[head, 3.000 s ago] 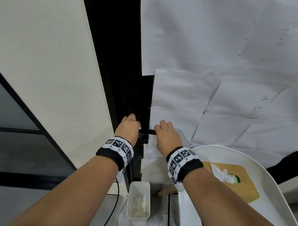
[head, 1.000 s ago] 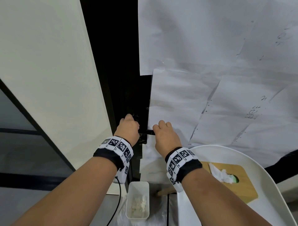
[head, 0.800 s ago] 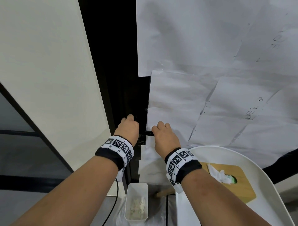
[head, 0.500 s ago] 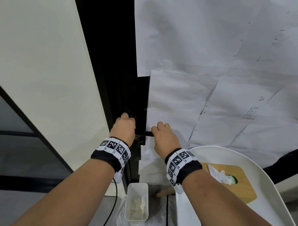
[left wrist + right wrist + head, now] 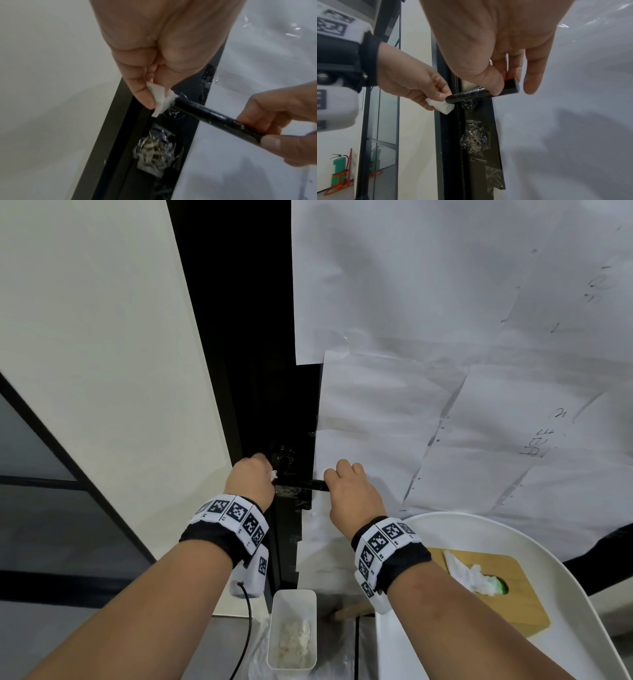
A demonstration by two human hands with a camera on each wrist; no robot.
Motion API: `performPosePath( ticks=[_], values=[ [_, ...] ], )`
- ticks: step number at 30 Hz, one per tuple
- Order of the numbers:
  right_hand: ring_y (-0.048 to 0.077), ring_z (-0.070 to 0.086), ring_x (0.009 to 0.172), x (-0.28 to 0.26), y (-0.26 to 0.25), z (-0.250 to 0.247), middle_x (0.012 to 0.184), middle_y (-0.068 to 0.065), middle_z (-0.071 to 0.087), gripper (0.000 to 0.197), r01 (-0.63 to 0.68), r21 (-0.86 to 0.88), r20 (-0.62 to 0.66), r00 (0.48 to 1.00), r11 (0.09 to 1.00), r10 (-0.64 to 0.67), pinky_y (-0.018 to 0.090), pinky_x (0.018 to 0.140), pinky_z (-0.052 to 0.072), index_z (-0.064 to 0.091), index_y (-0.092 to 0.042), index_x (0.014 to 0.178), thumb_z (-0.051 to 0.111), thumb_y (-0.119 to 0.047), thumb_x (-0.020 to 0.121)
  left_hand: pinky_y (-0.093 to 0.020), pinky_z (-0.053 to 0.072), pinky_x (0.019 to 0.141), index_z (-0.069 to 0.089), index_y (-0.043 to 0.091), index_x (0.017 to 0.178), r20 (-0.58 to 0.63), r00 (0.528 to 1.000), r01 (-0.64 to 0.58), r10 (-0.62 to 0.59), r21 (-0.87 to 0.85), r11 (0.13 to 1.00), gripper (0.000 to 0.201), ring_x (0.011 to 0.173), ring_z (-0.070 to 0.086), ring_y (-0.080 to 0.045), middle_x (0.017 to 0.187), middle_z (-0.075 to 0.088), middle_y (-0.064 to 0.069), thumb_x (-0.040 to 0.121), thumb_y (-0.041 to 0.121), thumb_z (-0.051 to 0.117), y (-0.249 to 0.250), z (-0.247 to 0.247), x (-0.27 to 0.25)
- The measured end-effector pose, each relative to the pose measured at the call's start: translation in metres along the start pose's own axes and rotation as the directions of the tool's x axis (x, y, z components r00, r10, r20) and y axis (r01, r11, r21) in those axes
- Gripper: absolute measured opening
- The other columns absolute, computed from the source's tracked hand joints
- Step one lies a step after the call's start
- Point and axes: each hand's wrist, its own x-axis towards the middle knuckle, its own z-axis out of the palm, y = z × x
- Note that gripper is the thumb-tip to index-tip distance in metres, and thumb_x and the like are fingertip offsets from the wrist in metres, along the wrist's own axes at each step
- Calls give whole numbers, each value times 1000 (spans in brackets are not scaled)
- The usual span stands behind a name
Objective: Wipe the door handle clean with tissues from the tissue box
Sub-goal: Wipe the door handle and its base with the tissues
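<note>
A black lever door handle (image 5: pixel 301 484) (image 5: pixel 214 119) (image 5: pixel 481 93) juts from a dark door strip. My left hand (image 5: pixel 251 479) (image 5: pixel 147 86) (image 5: pixel 419 88) pinches a small folded white tissue (image 5: pixel 161 100) (image 5: pixel 441 106) (image 5: pixel 273 475) against the handle's pivot end. My right hand (image 5: pixel 346 491) (image 5: pixel 503 81) (image 5: pixel 274 121) grips the handle's free end between thumb and fingers. The wooden tissue box (image 5: pixel 493 594) with a tissue (image 5: pixel 466 573) sticking out lies on a white table (image 5: pixel 582 628) at the lower right.
White paper sheets (image 5: pixel 445 371) cover the door on the right. A cream wall panel (image 5: pixel 102 354) stands at the left. On the floor below is a white bin (image 5: pixel 293 631) with used tissues. Crumpled clear tape (image 5: pixel 474 140) sticks under the handle. A green extinguisher (image 5: pixel 339 171) stands far left.
My left hand has shifted a little left and down along the handle's pivot end, so the tissue now shows by its fingers. The right hand has kept its hold on the free end.
</note>
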Motion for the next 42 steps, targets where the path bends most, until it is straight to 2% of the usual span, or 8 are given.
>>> performPosePath(
  ticks=[4,7,9,11,18,21,25,42],
  values=[
    [26,38,97,0,0,0,108,8,43,35,-2,2,10,1000,1000,2,33,61,41,47,-10,97,44,9,68,-28,47,75,64,11,106,18,984,167,-175,-411,896,18,88,63,-22,90,67,-4,90,11,56,-10,21,-10],
    [26,38,98,0,0,-1,108,8,43,35,-5,-1,8,1000,1000,5,32,62,39,47,-10,98,44,9,69,-36,54,87,63,4,112,195,932,347,-307,-727,593,26,96,65,-25,96,65,-5,87,-1,56,-5,34,-17],
    [26,38,98,-1,-1,0,108,8,43,35,-3,0,3,1000,1000,3,32,61,37,47,-10,98,44,9,69,-38,57,82,60,-1,95,335,878,441,-343,-844,304,15,94,63,-29,103,58,-14,87,-11,53,4,34,-21],
    [25,38,98,-1,0,1,108,8,43,35,1,2,3,1000,1000,-1,31,61,36,47,-10,98,43,9,70,-33,58,74,55,2,81,391,850,476,-353,-857,198,20,88,60,-28,102,53,-19,87,-16,48,9,29,-24],
    [26,38,97,-1,-1,0,107,9,44,35,-2,8,5,1000,1000,2,32,60,37,48,-10,98,42,9,69,-33,56,75,65,11,99,141,838,441,-527,-744,502,11,71,61,-20,97,67,-12,89,10,59,3,14,-18],
    [26,38,98,-1,-1,0,108,8,43,35,-5,5,14,1000,1000,5,33,61,40,47,-10,98,44,9,69,-22,46,70,67,18,94,-103,939,194,-328,-631,752,15,78,60,-18,89,67,-4,92,14,53,8,8,-16],
    [27,39,97,-1,-1,0,107,8,44,35,-9,-1,11,1000,1000,9,33,61,40,47,-10,98,43,9,69,-17,42,77,71,16,112,-146,982,41,-116,-440,897,26,92,65,-18,111,70,-3,93,12,53,14,8,-12],
    [27,39,97,1,-3,2,105,9,44,34,-25,-3,0,1000,1000,25,37,64,47,48,-11,97,43,9,70,-18,45,84,71,17,111,-32,999,22,-31,-248,968,27,102,65,-22,113,70,-5,94,11,52,15,-5,-5]
  ],
)
